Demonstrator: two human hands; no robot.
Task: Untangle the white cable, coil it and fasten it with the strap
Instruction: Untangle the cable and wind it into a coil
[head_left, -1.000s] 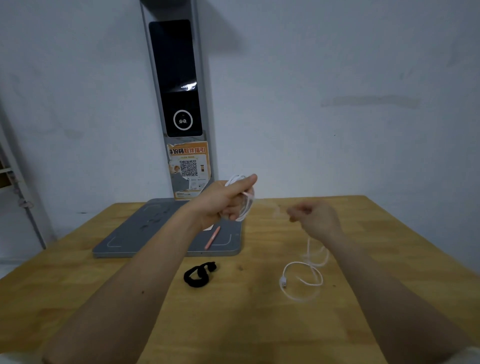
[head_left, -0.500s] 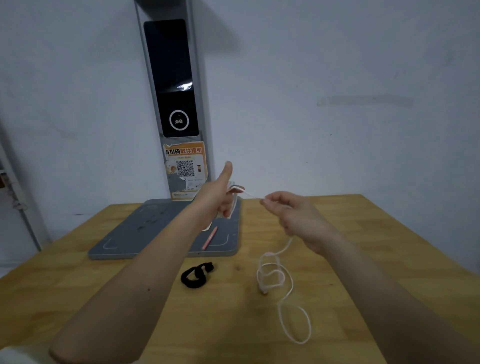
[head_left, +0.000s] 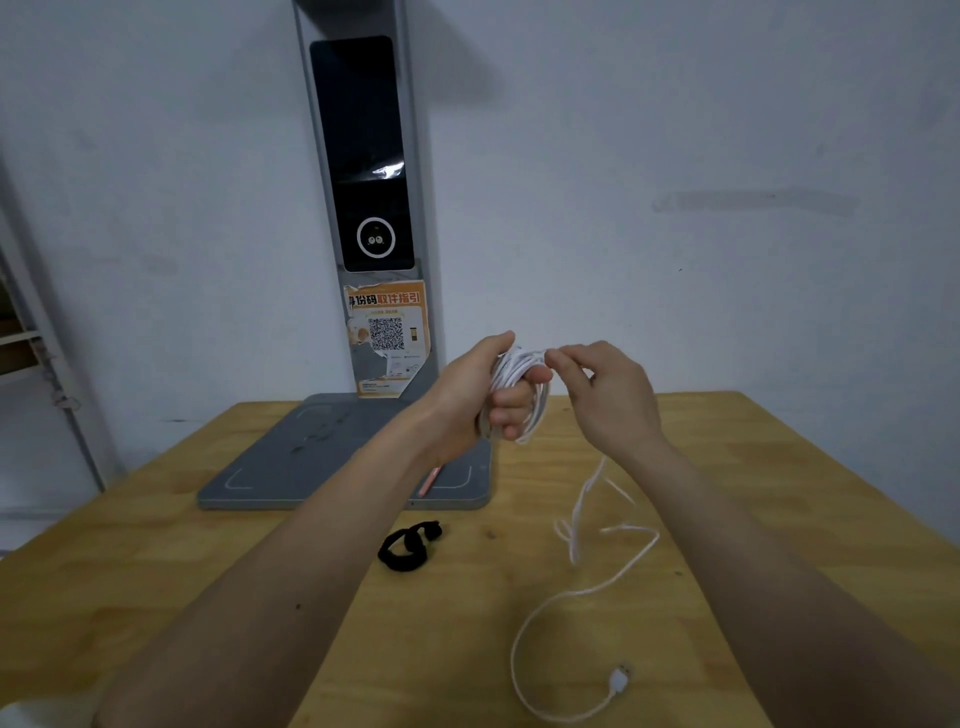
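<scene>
My left hand (head_left: 483, 395) is raised above the table and grips several loops of the white cable (head_left: 511, 371), which run around its curled fingers. My right hand (head_left: 605, 395) is close beside it and pinches the cable at the top of the loops. The loose rest of the cable (head_left: 587, 519) hangs down from my right hand and trails in a curve over the wooden table (head_left: 753, 467) to its USB plug (head_left: 621, 678) near the front. The black strap (head_left: 408, 545) lies curled on the table, below my left forearm.
A grey flat base (head_left: 291, 462) with an upright post (head_left: 363, 156) stands at the back of the table against the white wall. A pink pen (head_left: 430, 480) lies on the base. An orange QR sticker (head_left: 387, 332) is on the post.
My right hand has moved left, up to my left hand, laying cable onto the loops. The trailing cable has shifted on the table and its plug end now lies nearer the front edge.
</scene>
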